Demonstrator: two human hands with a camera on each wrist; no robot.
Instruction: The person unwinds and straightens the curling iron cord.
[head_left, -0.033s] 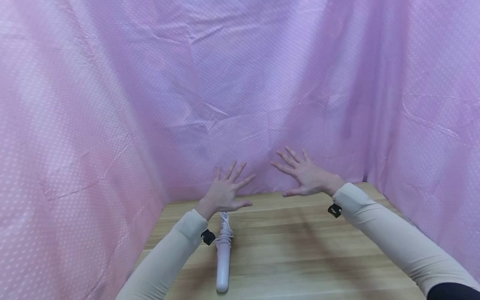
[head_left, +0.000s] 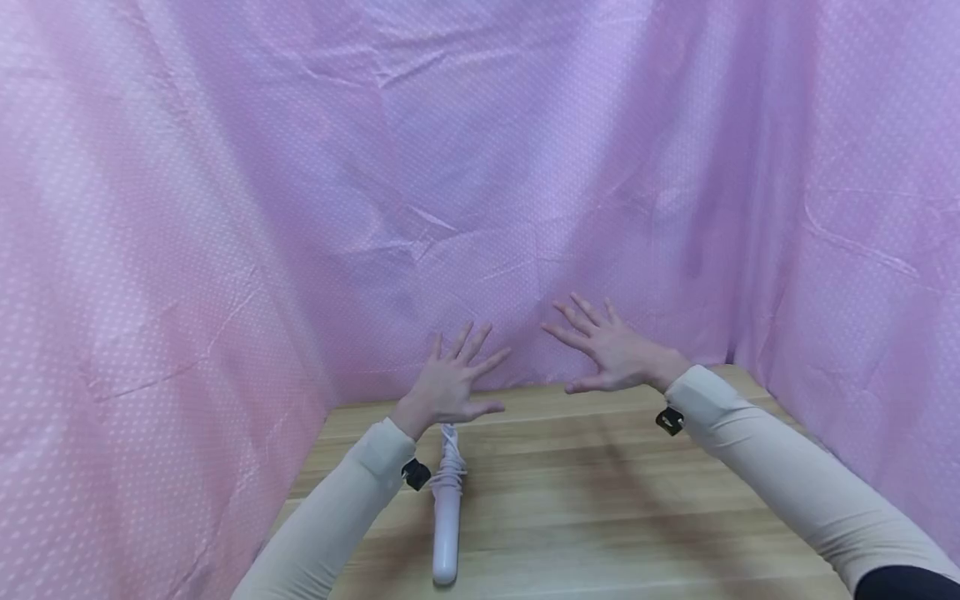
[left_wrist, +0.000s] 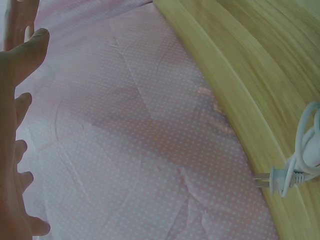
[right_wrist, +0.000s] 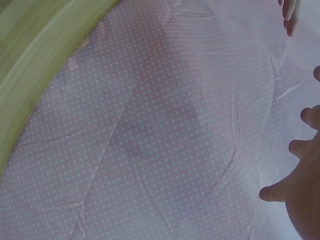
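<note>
Left hand (head_left: 447, 387) and right hand (head_left: 618, 354) bare; left arm in a long, plain cream fabric sleeve (head_left: 322, 521), right arm in a matching cream fabric sleeve (head_left: 795, 475), creased along its length; cuffs broad and smooth; small, blocky black device (head_left: 416, 474) at left wrist, similar black device (head_left: 670, 421) with pale marking at right; dark, curved-edged black patch (head_left: 907, 583) toward right elbow, material unclear.

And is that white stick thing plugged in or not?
The white stick is not plugged in: its plug shows two bare metal prongs near the edge of the table, and its cord is wound around it.
</note>
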